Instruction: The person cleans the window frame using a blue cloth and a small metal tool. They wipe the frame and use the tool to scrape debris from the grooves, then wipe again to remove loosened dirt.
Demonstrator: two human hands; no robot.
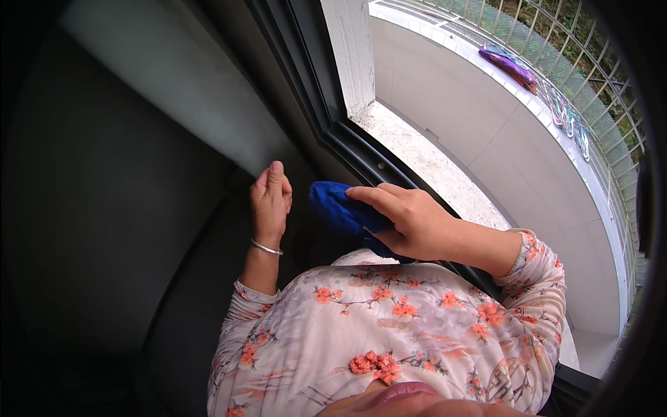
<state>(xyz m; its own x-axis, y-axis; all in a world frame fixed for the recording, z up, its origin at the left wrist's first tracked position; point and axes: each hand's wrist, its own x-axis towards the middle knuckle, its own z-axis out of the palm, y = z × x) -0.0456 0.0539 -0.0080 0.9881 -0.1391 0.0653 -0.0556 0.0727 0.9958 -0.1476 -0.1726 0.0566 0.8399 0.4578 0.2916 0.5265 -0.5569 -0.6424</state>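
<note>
A folded blue cloth is held in my right hand, pinched between the thumb and fingers, close to the dark window frame. Part of the cloth hangs below the palm towards my body. My left hand is raised to the left of the cloth, apart from it, with its fingers curled and the thumb up. Nothing shows in that hand, though its palm side is partly hidden. A silver bangle circles the left wrist.
Beyond the frame lies a pale stone sill, then a tiled outer ledge edged by a metal security grille. A purple item and several hangers lie by the grille. A dark wall surface stands at the left.
</note>
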